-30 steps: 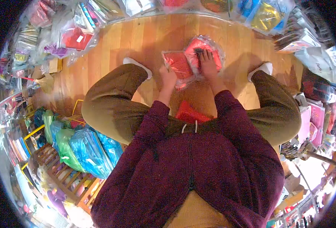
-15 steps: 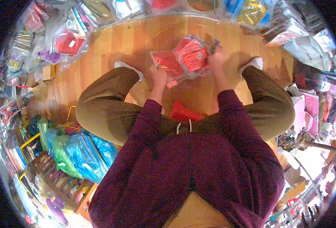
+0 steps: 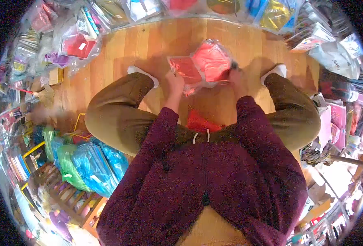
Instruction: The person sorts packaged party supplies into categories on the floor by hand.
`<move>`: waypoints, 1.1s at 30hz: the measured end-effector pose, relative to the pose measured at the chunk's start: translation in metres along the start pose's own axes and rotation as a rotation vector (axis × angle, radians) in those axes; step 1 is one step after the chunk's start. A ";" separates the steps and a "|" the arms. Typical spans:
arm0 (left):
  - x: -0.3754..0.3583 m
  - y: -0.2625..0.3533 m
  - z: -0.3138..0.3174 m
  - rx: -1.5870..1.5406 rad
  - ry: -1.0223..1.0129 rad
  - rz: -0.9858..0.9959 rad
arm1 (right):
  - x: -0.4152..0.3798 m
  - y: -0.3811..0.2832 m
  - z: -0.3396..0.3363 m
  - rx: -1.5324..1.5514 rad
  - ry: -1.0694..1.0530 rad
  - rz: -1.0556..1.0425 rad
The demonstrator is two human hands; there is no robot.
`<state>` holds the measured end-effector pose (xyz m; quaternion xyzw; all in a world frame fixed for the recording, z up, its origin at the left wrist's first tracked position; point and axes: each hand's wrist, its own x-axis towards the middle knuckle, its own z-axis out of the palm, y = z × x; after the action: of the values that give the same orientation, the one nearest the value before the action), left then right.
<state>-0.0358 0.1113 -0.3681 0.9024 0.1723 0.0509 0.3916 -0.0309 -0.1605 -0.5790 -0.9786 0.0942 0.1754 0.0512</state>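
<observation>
Two clear plastic packets with red contents are in front of me over the wooden floor. My left hand (image 3: 174, 83) is closed on the lower left edge of the left red packet (image 3: 187, 69). Beside it, touching or overlapping, is the right red packet (image 3: 212, 61), its wrapping shiny and crinkled. My right hand (image 3: 236, 78) is closed at that packet's right edge, with a small dark object (image 3: 234, 65) at its fingers. That object is too blurred to name. A red piece (image 3: 202, 121) lies on the floor between my legs.
Plastic-wrapped packets, including a red packet (image 3: 79, 46) and a yellow packet (image 3: 276, 14), ring the wooden floor (image 3: 148, 45). Blue and green bags (image 3: 92, 164) sit at my left by a wooden rack (image 3: 62, 188). Pink packages (image 3: 338, 125) stand at the right.
My right hand has moved down and in against the right packet, bringing the dark object with it. A small pale label on that packet no longer shows. My left hand keeps its hold.
</observation>
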 end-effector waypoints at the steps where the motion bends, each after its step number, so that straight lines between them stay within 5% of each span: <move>1: 0.000 -0.004 0.001 0.003 -0.003 -0.001 | 0.002 0.062 0.074 0.001 -0.004 0.001; 2: 0.003 -0.011 0.006 -0.087 0.028 -0.029 | 0.070 0.088 0.133 -0.086 0.017 0.057; 3: 0.007 -0.018 0.013 -0.181 0.057 -0.057 | 0.010 0.073 0.073 -0.088 0.019 0.065; 5: 0.016 -0.038 0.025 -0.166 0.007 -0.069 | -0.035 0.007 -0.095 0.960 0.078 0.497; 7: 0.015 -0.033 0.026 -0.149 -0.036 -0.075 | -0.040 -0.030 -0.114 0.942 0.556 0.213; 8: 0.011 -0.016 0.016 -0.054 -0.016 -0.073 | -0.051 -0.055 -0.131 1.105 0.360 0.211; 9: 0.009 -0.006 0.011 0.041 0.009 -0.070 | -0.057 -0.074 -0.144 1.062 0.222 0.038; 10: 0.008 -0.007 0.011 0.040 0.011 -0.068 | -0.033 -0.073 -0.070 0.457 0.726 -0.317; 11: 0.008 -0.008 0.012 0.008 0.017 -0.049 | -0.054 -0.091 -0.088 0.482 0.392 -0.463; 14: 0.008 0.005 0.004 -0.017 -0.018 -0.052 | -0.076 -0.097 -0.049 0.304 0.433 -0.562; 15: 0.006 0.006 0.000 -0.004 -0.068 -0.083 | -0.093 -0.094 -0.095 0.114 0.168 -0.479; 16: 0.007 -0.001 0.004 0.000 -0.065 -0.088 | -0.085 -0.086 -0.084 0.116 0.164 -0.485; 18: 0.008 -0.013 0.016 -0.125 0.090 0.092 | -0.068 -0.062 -0.067 0.298 0.084 -0.152; 20: 0.012 -0.012 0.015 -0.056 0.026 0.064 | -0.074 -0.036 -0.081 0.758 0.136 0.158; 22: 0.011 -0.010 0.013 0.024 -0.037 0.019 | -0.064 0.001 -0.074 0.427 0.084 0.361; 25: 0.008 -0.013 0.016 0.000 -0.044 0.016 | -0.047 0.050 -0.051 0.011 0.042 0.157; 26: 0.008 -0.014 0.019 -0.021 -0.007 0.064 | -0.019 0.090 0.022 0.008 0.045 0.159; 28: 0.009 -0.016 0.025 -0.047 0.030 0.116 | 0.035 0.131 0.149 0.936 0.196 0.242; 29: 0.011 -0.020 0.027 -0.042 0.010 0.086 | -0.015 0.133 0.114 0.936 0.199 0.241; 31: 0.010 -0.018 0.025 -0.035 -0.011 0.057 | -0.042 0.051 0.018 1.408 -0.357 0.292; 33: 0.007 -0.004 0.017 -0.009 0.013 0.022 | -0.082 0.014 -0.047 1.601 -0.382 0.351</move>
<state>-0.0264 0.1049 -0.3828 0.9023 0.1646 0.0619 0.3937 -0.0932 -0.1665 -0.5067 -0.5713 0.3305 0.2239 0.7171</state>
